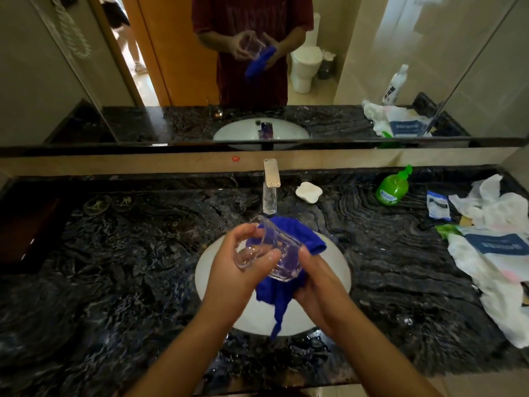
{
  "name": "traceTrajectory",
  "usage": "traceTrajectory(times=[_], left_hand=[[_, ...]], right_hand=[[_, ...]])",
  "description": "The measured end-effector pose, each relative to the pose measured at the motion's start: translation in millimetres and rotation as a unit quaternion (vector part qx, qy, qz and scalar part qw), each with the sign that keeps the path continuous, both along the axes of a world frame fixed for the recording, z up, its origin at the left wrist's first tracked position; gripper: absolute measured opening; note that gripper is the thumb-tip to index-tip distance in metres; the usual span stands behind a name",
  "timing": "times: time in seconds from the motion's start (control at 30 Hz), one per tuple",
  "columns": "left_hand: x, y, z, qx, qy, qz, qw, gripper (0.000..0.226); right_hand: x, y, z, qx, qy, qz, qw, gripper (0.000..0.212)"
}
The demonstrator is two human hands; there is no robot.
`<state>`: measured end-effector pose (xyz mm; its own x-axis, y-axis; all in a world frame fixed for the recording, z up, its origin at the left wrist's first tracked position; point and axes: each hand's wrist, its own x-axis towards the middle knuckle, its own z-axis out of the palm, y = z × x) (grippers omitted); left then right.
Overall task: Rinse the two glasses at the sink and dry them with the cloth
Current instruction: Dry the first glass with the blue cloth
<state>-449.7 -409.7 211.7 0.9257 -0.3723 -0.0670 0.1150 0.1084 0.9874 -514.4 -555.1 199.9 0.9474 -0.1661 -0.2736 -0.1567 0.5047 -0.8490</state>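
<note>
Drying looks underway: the left hand fingers grip one glass over the sink, the right hand fingers clutch the blue cloth against it; no second glass is visible.

**Dim, Warm Light and a Bowed Wide-Angle Frame**

The room was dim and yellowish; the brightest patch lay in the mirror toward one o'clock, where pale glare washed over the reflected wall; the white sink caught soft light at centre; the dark marble counter showed scattered wet glints; edges bowed outward, strongest at nine and three o'clock; the counter smeared into blur toward seven o'clock; shadows stayed soft and undefined.
</note>
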Motion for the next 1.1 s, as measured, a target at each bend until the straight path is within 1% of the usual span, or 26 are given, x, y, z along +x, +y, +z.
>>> traceTrajectory(times=[0.07,0.1,0.17,0.23,0.27,0.3,0.37,0.4,0.43,0.5,0.63,0.73,0.8,0.87,0.9,0.97,1.0,1.03,1.1], left_hand=[[-2.5,-0.7,1.7,0.032,-0.013,-0.012,0.999,0.063],[-2.8,-0.2,2.5,0.064,-0.033,-0.013,0.997,0.064],[-1.3,2.8,4.5,0.155,-0.111,-0.015,0.982,0.073],[2.7,5.0,7.2,0.235,-0.193,-0.005,0.953,0.073],[4.7,5.4,9.2,0.254,-0.220,0.017,0.942,0.067],[6.3,6.2,11.2,0.258,-0.245,0.043,0.934,0.055],[8.4,8.0,16.7,0.241,-0.275,0.071,0.928,0.028],[8.9,8.3,20.1,0.222,-0.261,0.059,0.938,0.020],[9.2,8.4,22.7,0.196,-0.223,0.033,0.954,0.018],[9.9,7.8,26.7,0.166,-0.136,-0.021,0.976,0.024],[8.4,4.4,30.1,0.129,-0.037,-0.061,0.989,0.023],[7.6,2.4,28.4,0.063,0.026,-0.068,0.995,0.025],[6.7,0.5,27.3,0.013,0.062,-0.063,0.996,0.027],[5.5,-2.0,27.2,-0.025,0.093,-0.066,0.993,0.032],[4.8,-3.4,27.0,-0.038,0.107,-0.068,0.991,0.036],[5.0,-5.9,24.6,-0.057,0.135,-0.063,0.987,0.041],[5.7,-7.2,23.2,-0.067,0.148,-0.052,0.985,0.041],[6.5,-8.3,22.7,-0.080,0.160,-0.037,0.983,0.040],[8.6,-9.8,22.5,-0.121,0.185,-0.009,0.975,0.037]], right_hand=[[-0.5,1.7,-0.4,-0.003,-0.016,-0.003,1.000,0.075],[-0.2,1.4,0.7,-0.012,-0.021,-0.006,1.000,0.071],[1.5,0.0,3.3,-0.027,-0.028,-0.008,0.999,0.069],[5.2,-2.3,8.1,-0.036,-0.032,-0.019,0.999,0.072],[7.8,-3.6,9.8,-0.045,-0.035,-0.027,0.998,0.072],[10.3,-4.6,11.4,-0.056,-0.037,-0.036,0.997,0.065],[13.5,-7.2,15.2,-0.084,-0.044,-0.047,0.994,0.043],[14.2,-8.8,15.8,-0.100,-0.044,-0.051,0.993,0.037],[14.0,-9.6,17.1,-0.117,-0.043,-0.049,0.991,0.035],[13.4,-9.9,20.9,-0.155,-0.041,-0.038,0.986,0.038],[11.9,-7.5,24.2,-0.181,-0.044,-0.053,0.981,0.042],[10.0,-5.8,26.1,-0.165,-0.051,-0.056,0.983,0.039],[10.0,-7.1,27.8,-0.153,-0.044,-0.059,0.986,0.043],[10.4,-10.5,27.7,-0.123,-0.044,-0.067,0.989,0.046],[10.9,-11.9,28.6,-0.103,-0.044,-0.072,0.991,0.044],[10.5,-14.1,29.1,-0.061,-0.043,-0.082,0.994,0.031],[10.3,-14.6,31.2,-0.031,-0.044,-0.083,0.995,0.028],[10.5,-15.5,32.5,0.009,-0.037,-0.090,0.995,0.033],[9.8,-20.1,32.1,0.113,-0.012,-0.112,0.987,0.056]])
